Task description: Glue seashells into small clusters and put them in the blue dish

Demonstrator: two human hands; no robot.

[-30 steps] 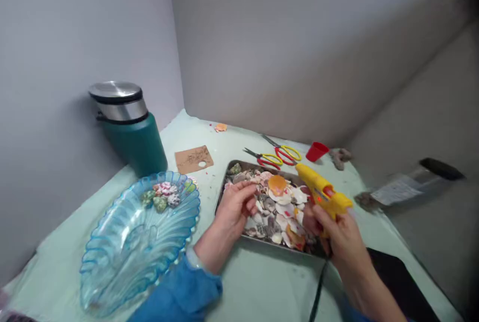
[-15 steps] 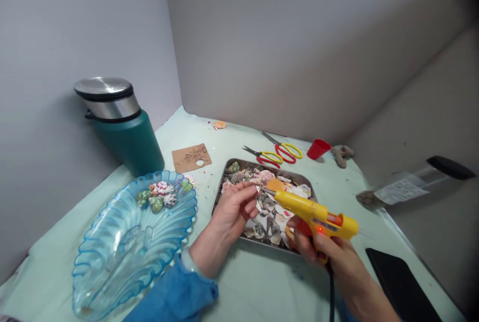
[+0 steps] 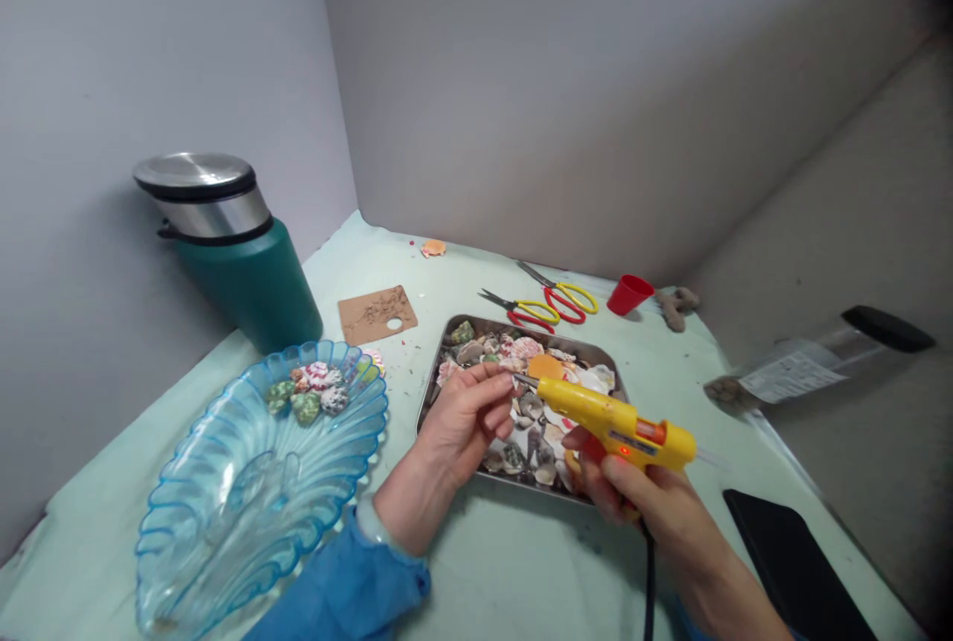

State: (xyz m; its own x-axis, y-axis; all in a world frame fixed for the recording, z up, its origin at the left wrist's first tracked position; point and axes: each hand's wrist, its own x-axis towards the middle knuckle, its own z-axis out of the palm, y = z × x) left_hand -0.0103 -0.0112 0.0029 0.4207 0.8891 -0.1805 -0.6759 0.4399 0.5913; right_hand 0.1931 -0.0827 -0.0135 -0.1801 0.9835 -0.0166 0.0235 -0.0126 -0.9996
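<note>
My right hand [image 3: 640,492] grips a yellow glue gun [image 3: 611,418] whose red light is on; its metal nozzle points left. The nozzle tip meets the pinched fingers of my left hand [image 3: 466,413], which hold a small shell I can barely see. Both hands hover over a metal tray [image 3: 439,368] filled with several mixed shells. A blue scalloped glass dish [image 3: 245,492] lies to the left, with a small cluster of coloured shells [image 3: 309,393] at its far end.
A green flask with a steel lid [image 3: 230,249] stands at the left wall. Behind the tray lie a brown card [image 3: 376,314], two scissors [image 3: 547,304] and a red cup [image 3: 629,294]. A black phone [image 3: 793,562] and a clear tube [image 3: 811,363] lie at the right.
My right hand swung the glue gun down from pointing away to pointing left, bringing its nozzle to my left fingertips. My left hand stayed over the tray.
</note>
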